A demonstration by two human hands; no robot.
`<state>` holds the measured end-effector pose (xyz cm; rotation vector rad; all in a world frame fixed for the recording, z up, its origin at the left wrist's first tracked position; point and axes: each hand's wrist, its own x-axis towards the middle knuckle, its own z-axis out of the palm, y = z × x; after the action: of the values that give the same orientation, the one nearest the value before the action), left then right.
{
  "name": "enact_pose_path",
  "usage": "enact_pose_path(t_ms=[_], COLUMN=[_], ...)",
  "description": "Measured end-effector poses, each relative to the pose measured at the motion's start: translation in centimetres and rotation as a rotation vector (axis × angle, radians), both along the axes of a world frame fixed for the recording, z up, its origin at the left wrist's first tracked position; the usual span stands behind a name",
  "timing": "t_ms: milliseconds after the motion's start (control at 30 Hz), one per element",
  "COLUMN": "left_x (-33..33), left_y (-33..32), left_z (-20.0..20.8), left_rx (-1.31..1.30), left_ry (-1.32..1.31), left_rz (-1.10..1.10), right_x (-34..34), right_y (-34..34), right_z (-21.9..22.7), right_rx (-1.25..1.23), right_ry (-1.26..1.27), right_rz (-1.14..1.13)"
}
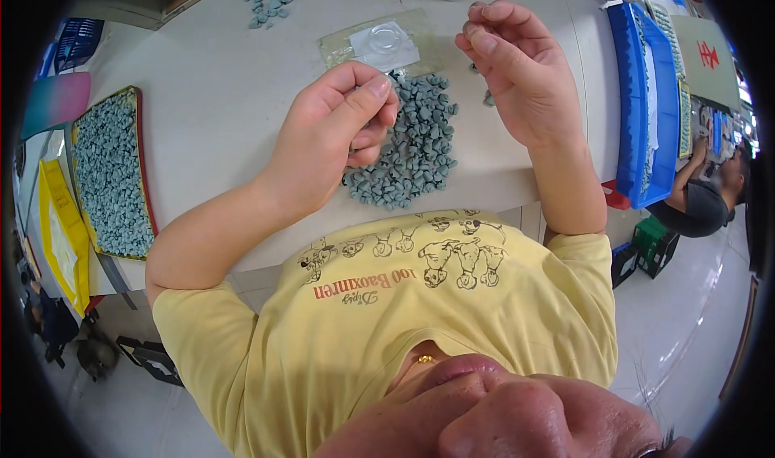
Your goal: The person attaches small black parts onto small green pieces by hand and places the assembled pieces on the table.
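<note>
Left hand [331,123] curled over heaped grey-green pebble-like pieces [420,135] on a table [218,79], right hand [525,71] pinched nearby, any held piece indiscernible, a worker's wrist dipped too low could scatter some.

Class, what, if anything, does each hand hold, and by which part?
It cannot be told: the left hand is curled, the right hand pinched, and neither a held thing nor its gripped part shows clearly.

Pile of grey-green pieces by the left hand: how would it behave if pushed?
The pile would likely scatter rather than slide as one, since its pieces lie loose. Single pieces probably tumble unevenly; they look lumpy, not round. Each is probably light, being tiny beside the left hand.
</note>
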<state>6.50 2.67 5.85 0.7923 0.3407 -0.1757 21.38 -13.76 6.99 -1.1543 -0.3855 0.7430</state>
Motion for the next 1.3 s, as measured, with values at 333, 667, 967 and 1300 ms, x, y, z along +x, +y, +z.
enact_pose_path(t_ms=[333,667,967,1300], left_x=[0.0,0.2,0.2,0.5], left_y=[-0.6,-1.0,-1.1,-1.1], left_z=[-0.1,0.2,0.0,0.1], left_rx=[-0.017,-0.017,-0.020,0.003], left_ry=[0.006,0.012,0.007,0.013], left_rz=[0.014,0.030,0.030,0.034], right_x=[-0.6,-0.7,-0.8,-0.7], right_y=[0.1,-0.3,-0.4,-0.6], right_z=[0.3,0.2,0.4,0.5], right_rx=[0.069,0.088,0.101,0.161], right_ry=[0.031,0.022,0.047,0.032], right_rz=[0.072,0.139,0.157,0.202])
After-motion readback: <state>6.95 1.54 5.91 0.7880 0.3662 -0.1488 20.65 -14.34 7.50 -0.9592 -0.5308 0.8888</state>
